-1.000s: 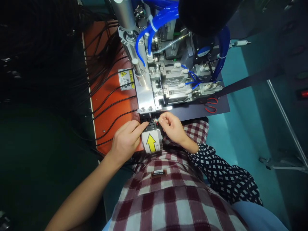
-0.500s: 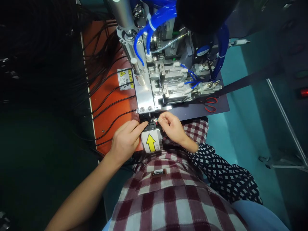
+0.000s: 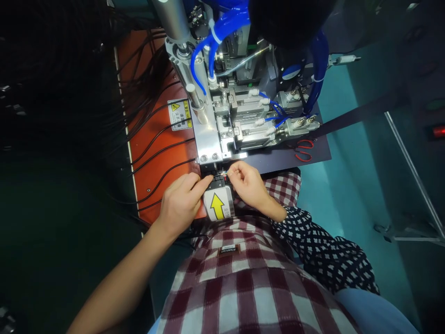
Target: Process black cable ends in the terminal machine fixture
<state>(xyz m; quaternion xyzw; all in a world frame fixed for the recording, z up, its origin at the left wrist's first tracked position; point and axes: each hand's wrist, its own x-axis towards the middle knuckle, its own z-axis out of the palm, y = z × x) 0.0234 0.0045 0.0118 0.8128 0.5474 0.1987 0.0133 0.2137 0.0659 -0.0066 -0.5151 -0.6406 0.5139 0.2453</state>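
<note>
My left hand (image 3: pixel 181 200) is closed, its fingers curled and one finger reaching to the left side of a small black fixture (image 3: pixel 216 182). Whatever may lie under its fingertip is hidden. From the other side, my right hand (image 3: pixel 246 182) pinches the ends of thin, light and reddish wires (image 3: pixel 224 174) over the fixture. Their exact number is too small to make out. Just in front of the fixture is a white label with a yellow arrow (image 3: pixel 218 206).
Behind my hands stands a metal machine with air cylinders (image 3: pixel 253 132) and blue air tubes (image 3: pixel 229 25). Black cables (image 3: pixel 167 150) cross the orange tabletop (image 3: pixel 144 181) on the left. Red-handled snips (image 3: pixel 304 150) lie on the dark plate to the right.
The view has shifted very slightly, so the machine appears a little further left. Both hands keep nearly the same place and grip at the fixture.
</note>
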